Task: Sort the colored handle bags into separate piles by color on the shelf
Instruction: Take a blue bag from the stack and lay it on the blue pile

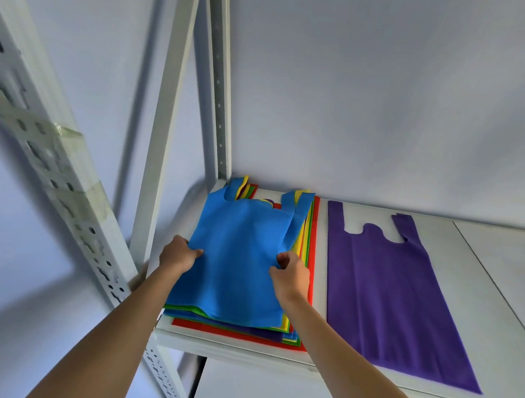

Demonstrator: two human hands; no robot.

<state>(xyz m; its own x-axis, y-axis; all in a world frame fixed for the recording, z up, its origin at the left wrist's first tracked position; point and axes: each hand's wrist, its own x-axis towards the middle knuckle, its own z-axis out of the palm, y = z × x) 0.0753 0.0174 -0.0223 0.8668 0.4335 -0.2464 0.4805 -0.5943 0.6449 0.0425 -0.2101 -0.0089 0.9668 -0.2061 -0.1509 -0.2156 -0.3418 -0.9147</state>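
- Blue bag (236, 260) tops a mixed stack (305, 297) of red, green, yellow and purple handle bags at the left end of the white shelf (483, 313).
- Left hand (178, 255) pinches the blue bag's left edge, fingers curled on the cloth.
- Right hand (291, 276) grips its right edge, fingers bunching the fabric.
- Purple bag (389, 298) lies flat alone, just right of the stack, clear of both hands.

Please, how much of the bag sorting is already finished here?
Just started. Done: one purple bag lies alone on the shelf. In hand: the left hand and right hand grip the top blue bag. Left: the mixed stack beneath, showing red, yellow, green and purple edges.
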